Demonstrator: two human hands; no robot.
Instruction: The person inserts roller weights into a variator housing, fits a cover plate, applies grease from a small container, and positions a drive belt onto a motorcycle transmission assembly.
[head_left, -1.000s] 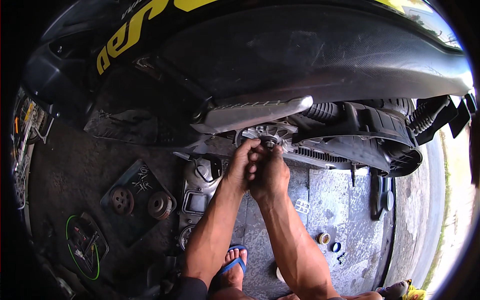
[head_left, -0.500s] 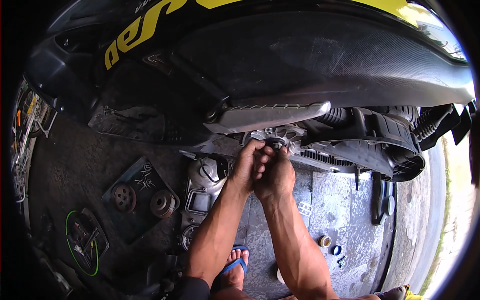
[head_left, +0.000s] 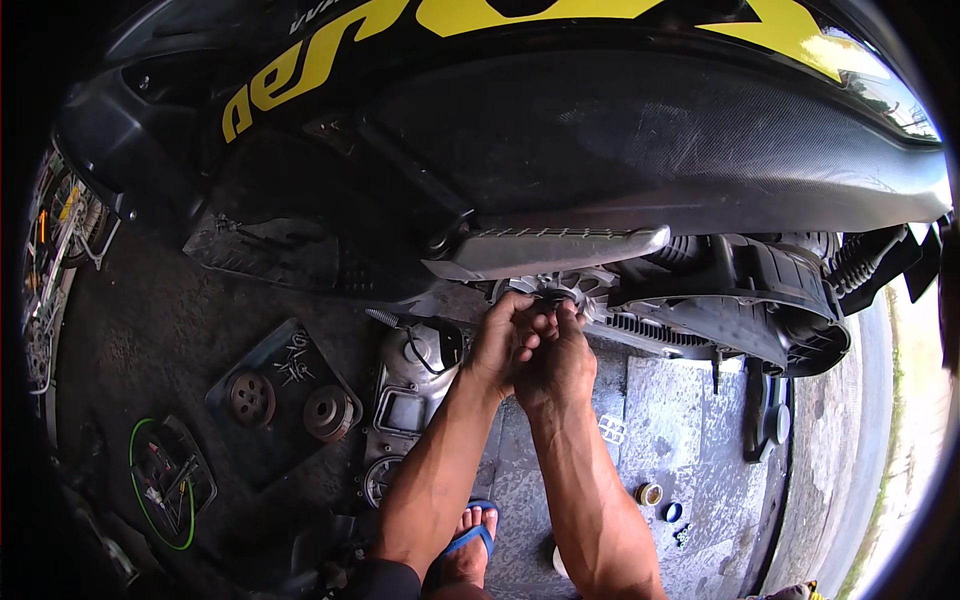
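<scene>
Where hands [head_left: 530, 345] meet: stone floor [head_left: 660, 420].

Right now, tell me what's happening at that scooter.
A person crouches beside a black scooter with yellow lettering, both bare hands at the silver finned metal wheel under its side. The left hand and right hand meet there, fingertips pinching something too small to make out. On the ground to the left lie a grey metal engine cover and two round dark pulley parts on a flat dark tray.
</scene>
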